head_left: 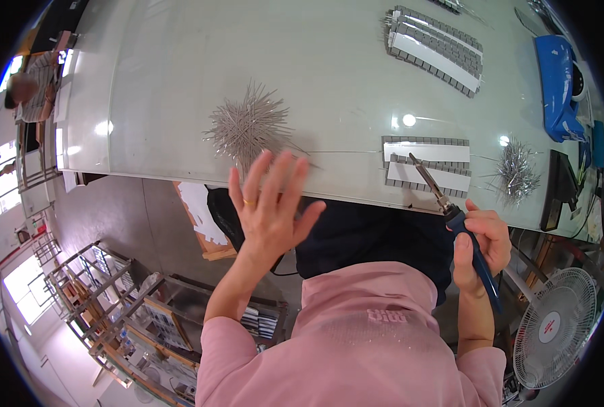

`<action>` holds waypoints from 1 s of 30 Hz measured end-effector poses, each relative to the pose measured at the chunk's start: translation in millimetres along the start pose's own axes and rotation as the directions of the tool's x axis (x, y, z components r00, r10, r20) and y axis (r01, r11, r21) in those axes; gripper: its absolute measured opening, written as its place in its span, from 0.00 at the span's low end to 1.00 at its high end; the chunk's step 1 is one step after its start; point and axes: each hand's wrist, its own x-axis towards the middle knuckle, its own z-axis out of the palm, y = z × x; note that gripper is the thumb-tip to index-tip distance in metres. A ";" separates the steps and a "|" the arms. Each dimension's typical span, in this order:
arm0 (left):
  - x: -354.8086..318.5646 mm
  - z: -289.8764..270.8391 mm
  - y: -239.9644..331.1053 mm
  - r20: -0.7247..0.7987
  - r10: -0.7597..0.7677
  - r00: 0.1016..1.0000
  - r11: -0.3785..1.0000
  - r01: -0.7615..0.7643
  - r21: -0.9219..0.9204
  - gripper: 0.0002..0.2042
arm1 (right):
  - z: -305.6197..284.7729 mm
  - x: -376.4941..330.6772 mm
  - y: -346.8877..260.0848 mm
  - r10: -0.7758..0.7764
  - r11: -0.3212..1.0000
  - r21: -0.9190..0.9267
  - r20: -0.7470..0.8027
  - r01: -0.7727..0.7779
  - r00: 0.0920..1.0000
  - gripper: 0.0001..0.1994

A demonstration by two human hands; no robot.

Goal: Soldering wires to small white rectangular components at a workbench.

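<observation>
- Head view: the left hand [269, 220] is spread wide, palm down, thumb well out to the side; it holds nothing that can be seen.
- Its blurred fingertips are at the near edge of a loose heap of thin metal wires [248, 119] on the glossy white table [159, 81]; whether they touch it cannot be told.
- The right hand [485, 247] is wrapped around the blue handle of a soldering iron [456, 220], thumb along the grip, the metal tip pointing away from the body.
- That tip is over two white strips with grey segmented edges [444, 149], lying side by side near the table edge; contact is unclear.
- A second, shinier wire heap [517, 173] lies to the right of the strips, and a stack of similar strips [437, 51] lies farther back.
- For good handling, I would pinch one wire near its end and draw it out flat, so the tangle does not follow.
- The hot end is best kept clear of the white faces and the free fingers, with the iron steadied by a light grip.
</observation>
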 end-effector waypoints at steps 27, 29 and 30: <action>17.0 26.9 31.9 -0.094 0.174 0.980 0.961 -0.190 -0.201 0.26 | 15.7 13.1 -19.9 -0.074 0.992 -0.093 0.128 0.087 0.989 0.10; 16.8 27.2 31.4 -0.089 0.180 0.980 0.960 -0.195 -0.202 0.26 | 18.5 15.7 -20.0 -0.091 0.988 -0.112 0.108 0.103 0.990 0.11; 16.6 27.2 31.4 -0.089 0.180 0.980 0.960 -0.194 -0.203 0.26 | 19.7 16.3 -19.8 -0.094 0.988 -0.115 0.106 0.106 0.990 0.11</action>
